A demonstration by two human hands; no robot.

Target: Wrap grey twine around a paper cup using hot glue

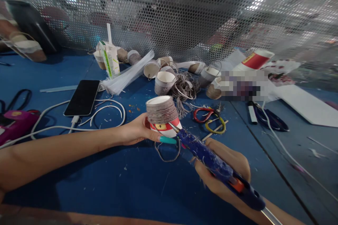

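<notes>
Left hand [138, 130]: one paper cup [162, 112], red band low, grey cord [161, 110] wound round its upper part. I have it pinched between thumb and fingers, the thumb laid along the lower front, the cup just beyond it above the blue table [132, 190]. Right hand [233, 156]: one blue glue gun [208, 158], gripped about the body, fingers partly hidden from my remote view. Its metal nozzle [174, 128] points at the cord's lower edge; whether touching, I cannot tell. Below the thumb: one cord loop [169, 161], loose.
</notes>
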